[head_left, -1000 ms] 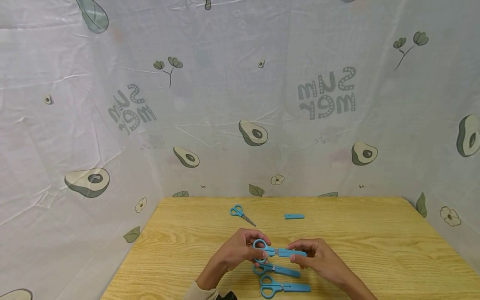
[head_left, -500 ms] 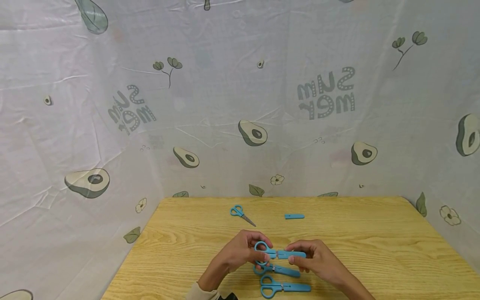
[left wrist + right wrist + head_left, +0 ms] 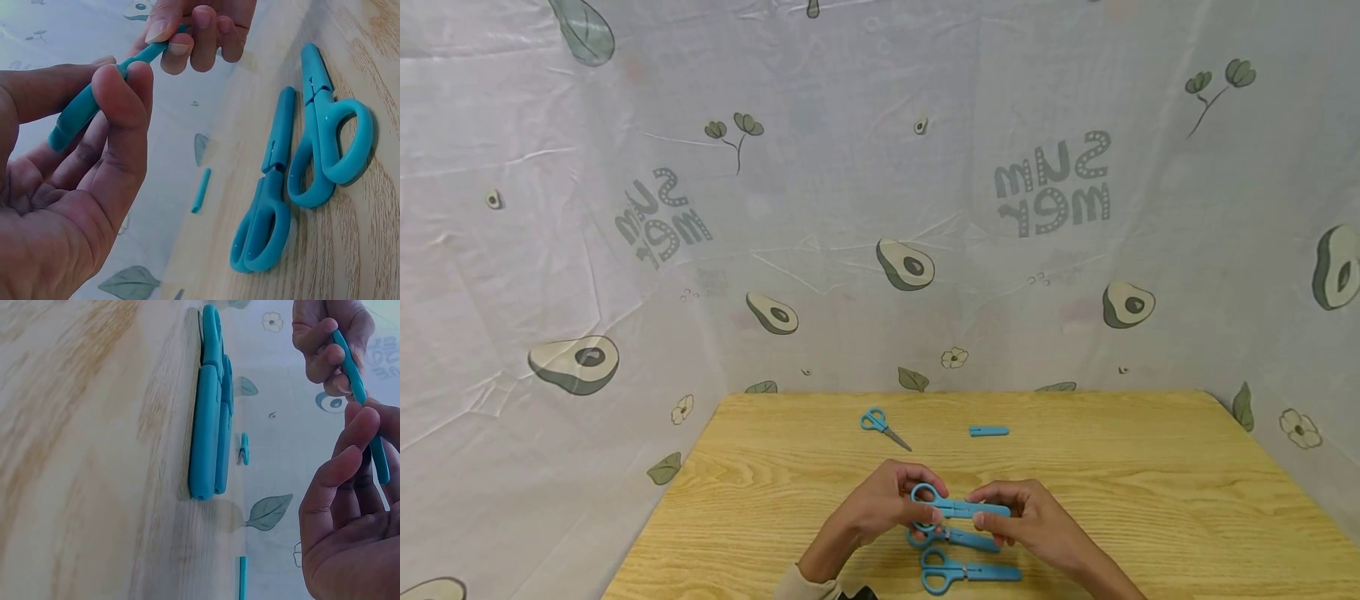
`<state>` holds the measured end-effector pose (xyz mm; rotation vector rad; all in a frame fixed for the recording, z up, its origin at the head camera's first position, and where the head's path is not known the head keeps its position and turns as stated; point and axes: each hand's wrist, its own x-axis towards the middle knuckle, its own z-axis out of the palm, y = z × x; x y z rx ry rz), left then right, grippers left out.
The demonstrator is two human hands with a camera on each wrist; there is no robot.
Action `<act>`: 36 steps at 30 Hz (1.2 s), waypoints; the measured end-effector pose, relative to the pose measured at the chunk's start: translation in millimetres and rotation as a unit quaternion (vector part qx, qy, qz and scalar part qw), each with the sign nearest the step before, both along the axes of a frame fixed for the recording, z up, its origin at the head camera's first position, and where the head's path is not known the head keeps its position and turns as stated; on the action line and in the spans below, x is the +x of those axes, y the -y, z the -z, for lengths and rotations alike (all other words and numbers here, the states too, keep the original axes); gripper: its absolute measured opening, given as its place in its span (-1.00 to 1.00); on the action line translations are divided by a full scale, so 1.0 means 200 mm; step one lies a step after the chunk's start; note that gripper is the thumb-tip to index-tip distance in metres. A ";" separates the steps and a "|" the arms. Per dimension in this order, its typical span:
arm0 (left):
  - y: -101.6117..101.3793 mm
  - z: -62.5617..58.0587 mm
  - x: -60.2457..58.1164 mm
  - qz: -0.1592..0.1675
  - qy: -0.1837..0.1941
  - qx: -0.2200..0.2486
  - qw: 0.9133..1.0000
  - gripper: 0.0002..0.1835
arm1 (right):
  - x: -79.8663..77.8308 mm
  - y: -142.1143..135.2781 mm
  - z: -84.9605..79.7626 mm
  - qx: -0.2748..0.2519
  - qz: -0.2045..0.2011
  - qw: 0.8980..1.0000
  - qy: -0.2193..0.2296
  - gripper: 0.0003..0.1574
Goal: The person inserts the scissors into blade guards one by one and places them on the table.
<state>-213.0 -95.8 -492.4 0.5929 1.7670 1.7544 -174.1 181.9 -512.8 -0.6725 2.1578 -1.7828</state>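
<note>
Above the wooden table, a pair of blue scissors (image 3: 949, 505) is held level between both hands. My left hand (image 3: 891, 497) pinches its handles, thumb on the near side; in the left wrist view the handles (image 3: 79, 115) show edge-on among the fingers. My right hand (image 3: 1026, 518) pinches the blue blade cap (image 3: 995, 510), which covers the blades right up to the handles. Just below the hands on the table lie two capped scissors, the nearer scissors (image 3: 958, 572) and the farther scissors (image 3: 973, 542), partly overlapped by the left fingers in the head view.
Farther back on the table (image 3: 1120, 467) lies an uncapped pair of blue scissors (image 3: 875, 422), its metal blades pointing to the near right. A loose blue blade cap (image 3: 989, 431) lies to the right of it. A printed sheet (image 3: 850, 167) hangs behind and at the sides.
The strip of metal blade between handles and cap has disappeared as the cap slid left onto the scissors. Both hands have come slightly closer together; the things on the table have not moved.
</note>
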 end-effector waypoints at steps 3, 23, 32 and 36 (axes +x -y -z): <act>0.00 0.00 0.00 0.001 -0.003 -0.005 1.000 -0.75 | 0.00 0.00 0.01 -0.009 -0.005 1.000 -0.007 -0.64; 0.00 0.01 0.00 -0.002 0.011 -0.010 1.000 -0.73 | -0.01 -0.01 0.01 0.016 -0.001 1.000 -0.012 -0.61; 0.00 0.02 -0.01 0.013 0.004 -0.008 1.000 -0.66 | -0.01 -0.01 0.02 0.018 -0.006 1.000 0.000 -0.58; 0.01 0.03 -0.02 0.014 -0.001 -0.011 1.000 -0.64 | -0.02 -0.02 0.02 0.019 -0.008 1.000 0.004 -0.57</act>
